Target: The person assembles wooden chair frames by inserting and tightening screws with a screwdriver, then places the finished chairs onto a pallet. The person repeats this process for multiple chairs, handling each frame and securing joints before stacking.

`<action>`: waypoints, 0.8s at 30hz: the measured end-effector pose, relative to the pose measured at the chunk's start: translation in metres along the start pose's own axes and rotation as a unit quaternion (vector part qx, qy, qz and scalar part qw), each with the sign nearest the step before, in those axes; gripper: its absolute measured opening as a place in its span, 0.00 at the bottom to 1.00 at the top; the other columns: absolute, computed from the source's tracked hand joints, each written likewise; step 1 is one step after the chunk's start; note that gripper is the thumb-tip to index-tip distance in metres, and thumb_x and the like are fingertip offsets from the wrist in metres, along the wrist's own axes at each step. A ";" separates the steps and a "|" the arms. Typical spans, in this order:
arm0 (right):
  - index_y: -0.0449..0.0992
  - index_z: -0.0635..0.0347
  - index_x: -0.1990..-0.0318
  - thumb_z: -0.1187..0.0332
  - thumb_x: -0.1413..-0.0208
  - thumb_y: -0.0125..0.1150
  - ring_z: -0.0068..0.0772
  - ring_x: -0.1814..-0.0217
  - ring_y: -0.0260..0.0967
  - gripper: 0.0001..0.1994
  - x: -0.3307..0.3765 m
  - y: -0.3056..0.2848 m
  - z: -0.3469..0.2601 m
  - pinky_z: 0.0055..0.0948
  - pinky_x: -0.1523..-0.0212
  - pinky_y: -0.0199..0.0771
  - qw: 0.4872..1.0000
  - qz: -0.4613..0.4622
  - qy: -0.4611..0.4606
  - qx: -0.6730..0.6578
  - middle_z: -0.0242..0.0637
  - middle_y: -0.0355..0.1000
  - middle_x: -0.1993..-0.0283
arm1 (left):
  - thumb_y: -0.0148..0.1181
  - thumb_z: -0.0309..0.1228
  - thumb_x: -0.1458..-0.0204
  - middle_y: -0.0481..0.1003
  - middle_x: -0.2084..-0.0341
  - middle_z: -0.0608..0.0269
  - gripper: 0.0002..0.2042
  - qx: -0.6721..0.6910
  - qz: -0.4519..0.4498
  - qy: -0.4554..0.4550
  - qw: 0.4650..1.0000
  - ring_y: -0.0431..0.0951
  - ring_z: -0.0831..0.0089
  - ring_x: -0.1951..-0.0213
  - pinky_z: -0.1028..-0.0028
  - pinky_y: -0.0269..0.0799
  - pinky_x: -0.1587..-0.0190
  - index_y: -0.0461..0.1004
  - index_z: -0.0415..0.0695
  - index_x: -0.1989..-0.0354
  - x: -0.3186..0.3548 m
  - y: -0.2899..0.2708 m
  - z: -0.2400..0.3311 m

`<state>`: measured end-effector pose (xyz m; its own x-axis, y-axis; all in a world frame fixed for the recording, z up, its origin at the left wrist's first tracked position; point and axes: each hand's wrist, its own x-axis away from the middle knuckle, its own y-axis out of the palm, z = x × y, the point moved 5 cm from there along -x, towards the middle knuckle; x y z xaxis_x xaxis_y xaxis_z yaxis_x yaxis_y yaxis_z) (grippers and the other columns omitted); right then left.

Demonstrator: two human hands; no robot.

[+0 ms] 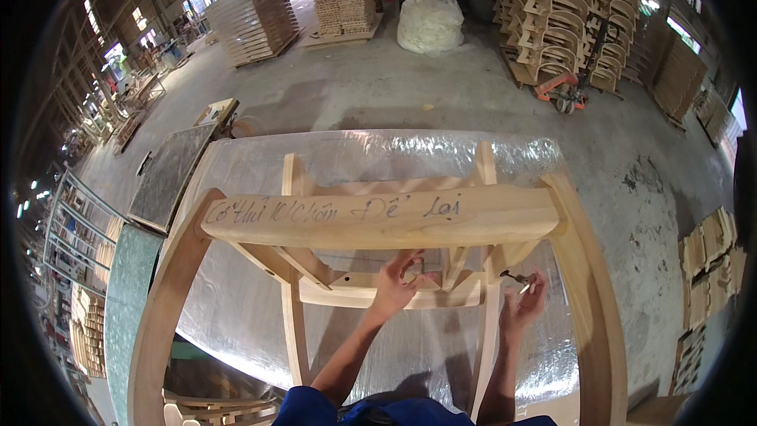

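Note:
A pale wooden chair frame point(378, 219) stands in front of me, with handwriting along its near top rail. Beyond and below that rail, my left hand point(398, 280) is at a lower crosspiece point(347, 281), fingers curled around something too small to make out. At the right side of the frame, my right hand point(527, 300) pinches a small dark bolt-like piece point(516, 277), its end close to a hole in the wood. A small light-coloured bit also shows at those fingertips; its kind is unclear.
The frame stands on a work surface wrapped in clear plastic film point(236, 154). A green-topped bench point(130, 292) adjoins at left. Stacked wooden parts point(345, 4), a filled white sack point(430, 22) and an orange pallet jack point(558, 88) stand farther off. More wood pieces point(706, 256) lie at right.

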<state>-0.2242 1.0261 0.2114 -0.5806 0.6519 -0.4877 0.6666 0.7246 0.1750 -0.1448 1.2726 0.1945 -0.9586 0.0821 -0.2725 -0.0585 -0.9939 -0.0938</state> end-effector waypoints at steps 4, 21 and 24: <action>0.69 0.66 0.54 0.77 0.51 0.62 0.31 0.56 0.67 0.15 0.001 -0.017 0.027 0.30 0.53 0.67 0.995 -0.071 0.062 0.029 0.43 0.67 0.54 | 0.63 0.16 0.58 0.78 0.71 0.60 0.06 -0.050 -0.108 -0.032 0.992 0.77 0.77 0.68 0.79 0.74 0.64 0.74 0.33 0.70 -0.009 0.007 0.000; 0.72 0.65 0.58 0.79 0.55 0.66 0.34 0.57 0.71 0.15 0.001 -0.007 0.026 0.30 0.55 0.71 0.999 -0.019 0.041 -0.002 0.41 0.73 0.63 | 0.58 0.18 0.54 0.77 0.79 0.60 0.03 0.106 0.022 -0.038 0.993 0.77 0.81 0.71 0.79 0.73 0.66 0.75 0.32 0.70 0.000 -0.005 -0.012; 0.73 0.69 0.61 0.82 0.52 0.61 0.32 0.58 0.71 0.09 0.004 -0.001 0.024 0.28 0.54 0.70 0.998 -0.038 0.045 0.000 0.41 0.74 0.62 | 0.66 0.16 0.61 0.75 0.79 0.62 0.10 -0.071 0.087 -0.039 0.993 0.75 0.80 0.72 0.78 0.75 0.67 0.67 0.32 0.77 0.007 -0.014 -0.012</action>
<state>-0.2160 1.0223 0.1883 -0.6696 0.6121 -0.4207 0.6185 0.7731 0.1404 -0.1476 1.2878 0.1827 -0.9697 -0.1012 -0.2222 0.1442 -0.9717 -0.1872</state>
